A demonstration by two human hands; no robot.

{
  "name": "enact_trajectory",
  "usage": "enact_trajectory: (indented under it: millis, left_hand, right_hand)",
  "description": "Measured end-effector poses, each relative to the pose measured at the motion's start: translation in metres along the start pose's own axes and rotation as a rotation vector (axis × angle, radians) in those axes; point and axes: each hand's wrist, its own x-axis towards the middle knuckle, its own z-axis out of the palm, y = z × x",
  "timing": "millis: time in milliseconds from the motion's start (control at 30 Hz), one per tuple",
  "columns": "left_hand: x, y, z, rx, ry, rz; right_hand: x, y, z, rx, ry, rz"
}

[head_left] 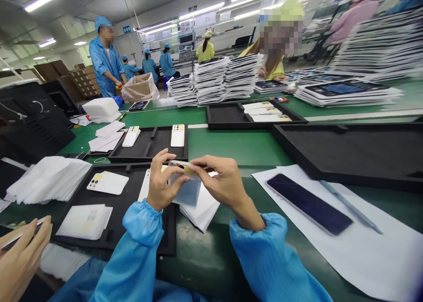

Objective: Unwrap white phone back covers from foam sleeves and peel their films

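Observation:
In front of me I hold a phone back cover (187, 169), with a yellowish camera area, tilted between both hands. My left hand (163, 183) pinches its left edge between thumb and fingers. The closed thumb and fingers of my right hand (220, 176) grip its right end. Below it shows a translucent bluish sheet (188, 192); whether the sheet is attached to the cover is unclear. Under my hands is a stack of white sheets (203, 209) on the green table. A white phone back cover (143, 185) lies partly hidden behind my left hand.
A black tray (128, 203) at left holds white phone back covers (109, 183) and white sleeves (84, 220). To the right, a dark phone (309, 203) and a pen (350, 207) lie on white paper. Another person's hand (28, 249) holds a phone at lower left. Stacked trays stand behind.

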Motion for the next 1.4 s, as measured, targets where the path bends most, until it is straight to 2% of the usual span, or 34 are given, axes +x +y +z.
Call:
enact_trajectory:
  millis: [267,367,533,667,767,867,933,1033,1133,1200,1267,1333,1400]
  left_hand:
    - [0.025,0.013,-0.032,0.116,-0.305,0.023]
    - [0.031,0.016,-0.037,0.197,-0.343,0.081]
    - [0.032,0.018,-0.04,0.302,-0.321,0.202]
    - [0.032,0.02,-0.042,0.329,-0.242,0.251]
    - [0.033,0.023,-0.047,0.281,-0.117,0.207]
    - [0.032,0.019,-0.056,0.158,-0.052,0.041]
    - [0.03,0.012,-0.063,-0.009,-0.158,-0.142]
    - [0.028,0.004,-0.073,-0.332,-0.519,-0.355]
    - [0.028,0.004,-0.076,-0.598,-0.869,-0.437]
    - [0.026,0.008,-0.074,-0.697,-0.988,-0.473]
    - [0.021,0.013,-0.072,-0.648,-0.957,-0.481]
    - [0.016,0.016,-0.069,-0.431,-0.783,-0.449]
    - [0.011,0.018,-0.066,-0.121,-0.581,-0.386]
  right_hand:
    - [-0.002,-0.008,0.004,0.044,0.015,-0.007]
    - [-0.002,-0.01,0.004,0.067,0.011,-0.028]
    - [-0.001,-0.011,0.001,-0.007,-0.016,-0.147]
    - [-0.003,-0.013,0.002,-0.003,-0.064,-0.131]
    - [-0.003,-0.011,0.006,0.034,-0.095,-0.119]
    - [-0.002,-0.009,0.008,0.057,-0.021,-0.128]
    - [-0.001,-0.009,0.004,0.092,0.01,-0.159]
    - [-0.001,-0.016,-0.007,0.2,-0.027,-0.241]
    - [-0.004,-0.026,-0.015,0.313,-0.089,-0.272]
    - [-0.005,-0.029,-0.015,0.347,-0.117,-0.249]
    - [-0.006,-0.028,-0.011,0.348,-0.121,-0.194]
    - [-0.005,-0.024,-0.006,0.358,-0.083,-0.133]
    - [-0.003,-0.019,0.0,0.378,0.003,-0.032]
